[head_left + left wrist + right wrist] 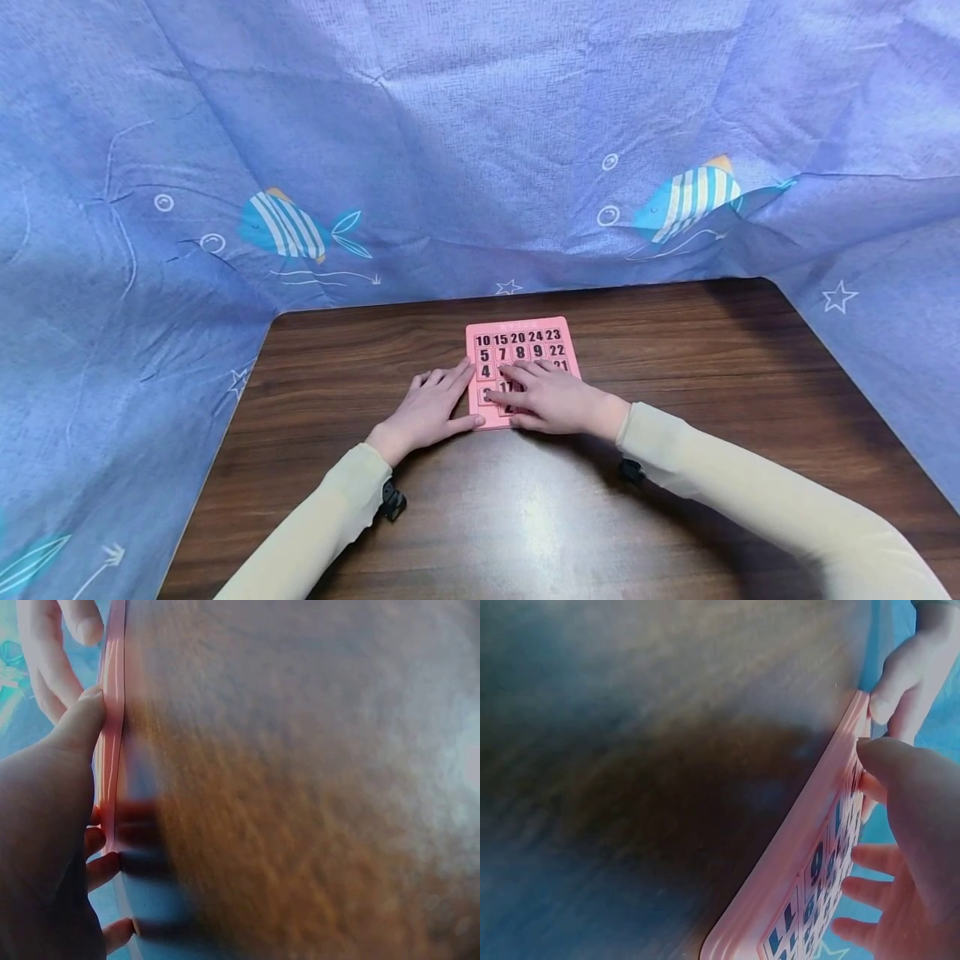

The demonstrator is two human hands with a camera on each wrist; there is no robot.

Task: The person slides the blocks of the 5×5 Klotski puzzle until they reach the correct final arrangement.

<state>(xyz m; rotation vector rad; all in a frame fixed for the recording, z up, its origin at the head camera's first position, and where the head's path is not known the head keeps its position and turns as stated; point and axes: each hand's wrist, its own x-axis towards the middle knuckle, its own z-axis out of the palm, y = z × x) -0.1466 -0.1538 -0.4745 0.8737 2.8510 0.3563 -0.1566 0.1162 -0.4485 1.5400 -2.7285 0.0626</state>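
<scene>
A pink number slide puzzle [555, 323] lies flat on the table, its dark-numbered tiles facing up. Along its left edge rests my left hand [426, 412], fingers extended and thumb at the lower left corner. The left wrist view shows that thumb [81, 726] against the pink side edge [114, 697]. My right hand [555, 402] is spread over the lower right part, covering several tiles. One of its fingertips touches a tile [483, 397] in the left column, below the 4 tile [485, 372]. In the right wrist view, the right thumb is near the puzzle's near rim [780, 862].
The puzzle sits towards the back of a dark wood-grain table [345, 350]. A blue cloth [480, 167] printed with fish hangs behind and around the table. Each wrist carries a small black device [392, 500] under a pale sleeve [330, 508].
</scene>
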